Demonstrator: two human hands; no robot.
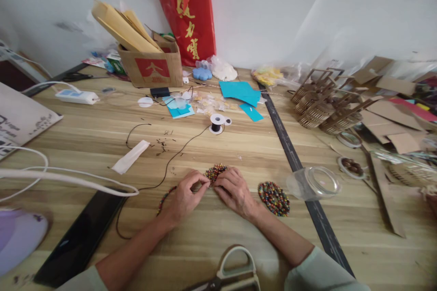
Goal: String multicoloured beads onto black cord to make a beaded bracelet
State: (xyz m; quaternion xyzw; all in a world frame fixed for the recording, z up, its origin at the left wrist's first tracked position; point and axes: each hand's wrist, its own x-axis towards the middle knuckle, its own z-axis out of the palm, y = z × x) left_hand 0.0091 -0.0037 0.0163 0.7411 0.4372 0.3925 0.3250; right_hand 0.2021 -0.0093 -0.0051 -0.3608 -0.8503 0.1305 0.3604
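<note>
Across the whole view, tabletop (191, 245): wood-grained, set against a white wall.
Red bag (189, 18): stood at the back, perhaps propped by the wall; of its gold brush characters, only the middle one, 力, read surely.
White bag (25, 118): lay at the left edge, its dark print cut off and unreadable.
Cardboard carton (150, 72): held padded envelopes on end, likely to save space; a red panel bore a pale emblem and lettering too small to read.
Wooden baskets (317, 104): clustered at right.
Black panel (82, 236): lay flat at left.
Scissors (223, 277): lay at the near edge, probably for easy reach, blades partly out of frame.
Clear jar (307, 184): rested across a dark strip.
Left hand (189, 193): grip pinched, thumb and forefinger grasping the near edge of the bead bunch (215, 172).
Right hand (235, 191): fingertips bent against that bunch, seemingly to steady it; whether its grip was tight could not be told.
Bead coil (273, 198): multicoloured, just beside the right forearm.
Bead bunch: multicoloured, on the wood between both hands.
Spool (216, 125): stood on its flange beyond them, likely to stop rolling, dark cord (167, 167) trailing left.
</note>
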